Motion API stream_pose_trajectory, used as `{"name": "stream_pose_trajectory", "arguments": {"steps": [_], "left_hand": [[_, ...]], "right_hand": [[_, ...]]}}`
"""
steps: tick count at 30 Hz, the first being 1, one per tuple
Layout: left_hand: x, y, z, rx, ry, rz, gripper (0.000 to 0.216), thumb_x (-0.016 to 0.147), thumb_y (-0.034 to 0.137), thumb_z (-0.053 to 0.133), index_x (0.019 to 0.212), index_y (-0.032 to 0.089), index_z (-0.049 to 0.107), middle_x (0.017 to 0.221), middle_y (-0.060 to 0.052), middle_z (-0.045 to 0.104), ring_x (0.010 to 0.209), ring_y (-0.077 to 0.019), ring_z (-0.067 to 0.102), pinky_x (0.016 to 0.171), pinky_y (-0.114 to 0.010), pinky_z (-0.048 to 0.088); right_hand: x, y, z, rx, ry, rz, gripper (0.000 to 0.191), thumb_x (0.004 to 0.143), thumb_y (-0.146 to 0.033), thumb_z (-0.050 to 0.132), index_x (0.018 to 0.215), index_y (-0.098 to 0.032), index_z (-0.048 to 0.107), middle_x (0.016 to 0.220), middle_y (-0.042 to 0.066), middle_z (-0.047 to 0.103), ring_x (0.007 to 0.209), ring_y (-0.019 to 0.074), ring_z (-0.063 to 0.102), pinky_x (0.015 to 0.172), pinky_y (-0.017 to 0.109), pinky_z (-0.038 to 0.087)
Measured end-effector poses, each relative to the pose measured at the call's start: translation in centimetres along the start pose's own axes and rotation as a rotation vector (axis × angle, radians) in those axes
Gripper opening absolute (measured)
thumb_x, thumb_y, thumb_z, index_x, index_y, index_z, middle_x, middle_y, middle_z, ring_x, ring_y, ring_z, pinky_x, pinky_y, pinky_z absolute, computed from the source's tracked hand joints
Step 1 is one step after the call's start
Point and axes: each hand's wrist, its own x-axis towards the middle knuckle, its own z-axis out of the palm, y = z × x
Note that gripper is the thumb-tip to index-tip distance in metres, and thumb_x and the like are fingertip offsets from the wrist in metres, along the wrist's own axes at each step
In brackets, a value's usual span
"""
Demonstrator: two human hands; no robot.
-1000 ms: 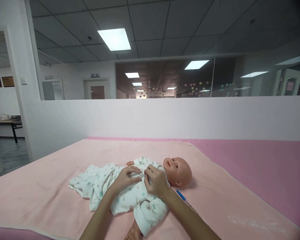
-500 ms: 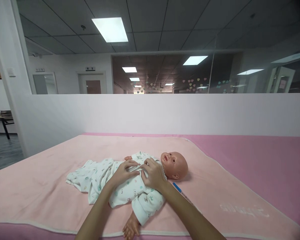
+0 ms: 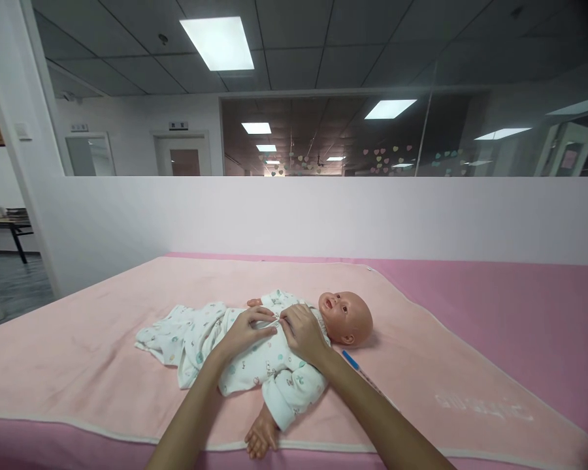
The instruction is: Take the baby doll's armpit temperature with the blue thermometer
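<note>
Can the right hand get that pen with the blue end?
Probably yes: the pen lies close beside the right forearm, and nothing covers its blue end. The right hand would have to leave the doll's clothes, where its fingers are.

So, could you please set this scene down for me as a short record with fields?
Doll: lying face up, head toward picture right
Outfit: white, small coloured prints
Left hand: at the outfit's front
Right hand: also there, nearer the doll's head
Grip: too small to tell
Blanket: pale pink, beneath the doll
Pen: blue-ended, on the blanket
</note>
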Motion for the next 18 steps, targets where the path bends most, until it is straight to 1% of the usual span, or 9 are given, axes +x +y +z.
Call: {"name": "stream_pose_trajectory", "arguments": {"steps": [2, 5, 9, 14, 18], "left_hand": [[-0.01, -0.08, 0.12, 0.062, 0.019, 0.043, 0.017, 0.067, 0.035, 0.062, 0.078, 0.023, 0.069, 0.096, -0.004, 0.062, 0.093, -0.0185, 0.053, 0.082, -0.030, 0.040], [-0.01, -0.20, 0.31, 0.154, 0.036, 0.111, 0.017, 0.070, 0.035, 0.059, 0.077, 0.023, 0.069, 0.092, -0.004, 0.062, 0.090, -0.0181, 0.053, 0.081, -0.030, 0.040], [-0.05, -0.21, 0.43, 0.230, 0.060, 0.152, 0.017, 0.072, 0.035, 0.057, 0.076, 0.023, 0.068, 0.089, -0.003, 0.062, 0.089, -0.0182, 0.052, 0.082, -0.030, 0.039], [-0.09, -0.03, 0.33, 0.179, 0.038, 0.148, 0.021, 0.075, 0.036, 0.053, 0.075, 0.021, 0.067, 0.087, -0.003, 0.063, 0.087, -0.0175, 0.053, 0.080, -0.029, 0.040], [-0.02, -0.11, 0.30, 0.126, 0.032, 0.159, 0.022, 0.078, 0.036, 0.050, 0.078, 0.020, 0.064, 0.089, -0.004, 0.061, 0.089, -0.0170, 0.052, 0.082, -0.029, 0.039]], "right_hand": [[-0.02, 0.04, 0.08, 0.005, -0.002, 0.016, 0.011, 0.079, -0.015, 0.039, 0.076, -0.017, 0.050, 0.074, 0.003, 0.055, 0.074, 0.0150, 0.046, 0.070, 0.029, 0.033], [-0.06, 0.10, 0.22, 0.015, 0.014, 0.044, 0.009, 0.076, -0.014, 0.042, 0.074, -0.017, 0.050, 0.073, 0.003, 0.055, 0.073, 0.0142, 0.046, 0.069, 0.028, 0.033], [-0.15, 0.20, 0.47, 0.013, 0.021, 0.057, 0.007, 0.074, -0.014, 0.044, 0.072, -0.017, 0.050, 0.072, 0.002, 0.054, 0.072, 0.0133, 0.046, 0.068, 0.027, 0.033], [-0.19, 0.34, 0.67, 0.028, 0.022, 0.061, 0.007, 0.074, -0.014, 0.045, 0.072, -0.017, 0.050, 0.072, 0.002, 0.054, 0.072, 0.0134, 0.047, 0.067, 0.026, 0.034], [-0.17, 0.44, 0.63, 0.043, 0.017, 0.047, 0.009, 0.074, -0.015, 0.045, 0.077, -0.018, 0.053, 0.075, 0.003, 0.056, 0.074, 0.0144, 0.048, 0.067, 0.027, 0.035]]}}
